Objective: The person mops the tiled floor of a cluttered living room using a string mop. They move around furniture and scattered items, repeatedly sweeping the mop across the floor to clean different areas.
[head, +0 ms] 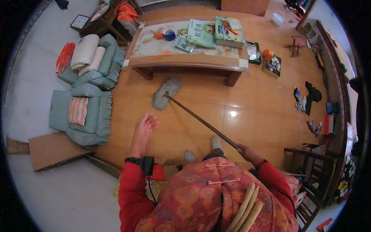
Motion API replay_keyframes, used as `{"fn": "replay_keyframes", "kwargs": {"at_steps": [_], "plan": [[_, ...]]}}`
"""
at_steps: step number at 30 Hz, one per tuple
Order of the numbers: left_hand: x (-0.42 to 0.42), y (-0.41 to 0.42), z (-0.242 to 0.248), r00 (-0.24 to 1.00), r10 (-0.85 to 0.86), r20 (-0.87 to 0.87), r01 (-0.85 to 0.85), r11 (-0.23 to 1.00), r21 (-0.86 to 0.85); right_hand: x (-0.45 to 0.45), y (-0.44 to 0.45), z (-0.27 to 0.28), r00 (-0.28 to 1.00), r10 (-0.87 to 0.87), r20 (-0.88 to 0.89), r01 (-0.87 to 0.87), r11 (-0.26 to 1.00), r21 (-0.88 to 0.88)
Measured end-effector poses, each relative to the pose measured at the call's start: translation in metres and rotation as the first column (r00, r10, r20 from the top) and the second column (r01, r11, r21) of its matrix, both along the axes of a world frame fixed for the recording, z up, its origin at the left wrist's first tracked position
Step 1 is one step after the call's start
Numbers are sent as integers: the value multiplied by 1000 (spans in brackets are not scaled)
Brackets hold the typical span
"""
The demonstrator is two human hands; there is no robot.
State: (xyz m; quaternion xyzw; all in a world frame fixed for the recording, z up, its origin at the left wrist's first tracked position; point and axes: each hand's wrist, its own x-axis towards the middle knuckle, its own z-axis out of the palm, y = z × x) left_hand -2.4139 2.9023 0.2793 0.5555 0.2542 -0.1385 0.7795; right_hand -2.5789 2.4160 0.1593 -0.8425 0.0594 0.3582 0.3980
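My right hand is closed around the upper end of a long, thin mop handle. The handle slants away to the left, down to a flat grey mop head lying on the glossy tan tile floor. That mop head sits just in front of the low table, partly in its shadow. Held out over the floor, my left hand has loosely curled fingers and nothing in it. It is nearest to the mop head, apart from it.
Green-covered armchairs stand at left, beside a cardboard sheet. The table bears boxes, a booklet and cups. Open boxes, a small stool, dark cloth and scraps lie at right. A wooden chair is by my right arm.
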Motion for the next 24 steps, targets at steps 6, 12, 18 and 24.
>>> {"fn": "replay_keyframes", "kwargs": {"at_steps": [6,12,18,24], "plan": [[-113,85,-97,970,171,-174,-156,983,95,-171,-136,62,999,13,34,-11,999,-34],[-232,110,-138,991,-94,-95,131,832,540,-164,-174,119,973,227,52,-190,903,-387],[-236,76,-133,967,135,-217,-93,977,192,-19,-108,75,961,235,143,-204,958,-202],[-215,33,-83,950,229,-214,-206,971,121,124,45,-1,899,437,32,-402,853,-333]]}}
